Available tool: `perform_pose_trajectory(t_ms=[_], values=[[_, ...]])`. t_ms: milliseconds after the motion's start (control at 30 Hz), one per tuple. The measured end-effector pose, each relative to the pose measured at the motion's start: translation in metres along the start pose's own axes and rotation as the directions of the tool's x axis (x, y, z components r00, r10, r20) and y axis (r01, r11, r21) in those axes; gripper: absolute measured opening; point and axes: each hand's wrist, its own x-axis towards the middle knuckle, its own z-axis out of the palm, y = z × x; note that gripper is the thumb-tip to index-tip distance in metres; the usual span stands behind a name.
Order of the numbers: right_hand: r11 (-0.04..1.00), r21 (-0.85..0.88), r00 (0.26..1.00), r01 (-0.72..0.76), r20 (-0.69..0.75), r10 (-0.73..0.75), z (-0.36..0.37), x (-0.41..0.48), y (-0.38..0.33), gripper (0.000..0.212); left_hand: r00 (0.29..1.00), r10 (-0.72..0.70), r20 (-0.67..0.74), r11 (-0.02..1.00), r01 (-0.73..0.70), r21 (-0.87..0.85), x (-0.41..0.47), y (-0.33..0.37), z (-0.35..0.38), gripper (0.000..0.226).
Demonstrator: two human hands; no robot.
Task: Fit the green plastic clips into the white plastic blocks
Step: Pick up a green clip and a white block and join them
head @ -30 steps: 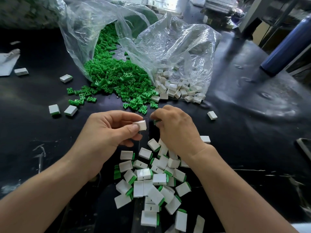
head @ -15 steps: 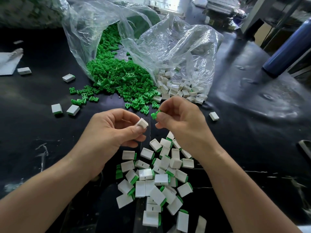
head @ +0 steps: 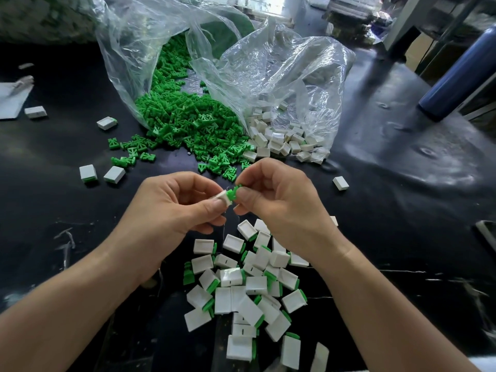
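Head view: at frame centre the left hand [head: 171,208] pinched a white block [head: 223,197]. The right hand [head: 279,202] pinched a green clip [head: 232,193] touching the block's right end, its long axis seemingly pointing left into it.

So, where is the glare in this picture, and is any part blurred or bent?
Head view: glare lies on the black table at right and on the clear bag; the top-left corner is blurred; the green clip and white block look fairly sharp; the wide lens bends the edges.
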Motion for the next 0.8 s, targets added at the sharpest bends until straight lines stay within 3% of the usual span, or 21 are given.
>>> perform_pose_trajectory(t_ms=[400,567,800], values=[[0.999,0.013,0.999,-0.039,-0.001,0.040,-0.0007,-0.0017,-0.0026,0.024,0.999,0.055,0.000,0.998,-0.055,0.004,-0.0007,0.0004,-0.0007,0.017],[0.999,-0.029,0.999,-0.031,0.030,0.032,0.0058,-0.0055,-0.0033,0.026,0.996,0.088,-0.016,0.992,-0.087,0.096,-0.0006,-0.0007,-0.0014,0.007],[0.998,-0.026,0.997,-0.054,0.058,0.055,-0.0002,-0.0028,-0.0042,0.023,0.994,0.111,0.012,0.992,-0.112,0.059,-0.0004,0.0025,-0.0008,0.020]])
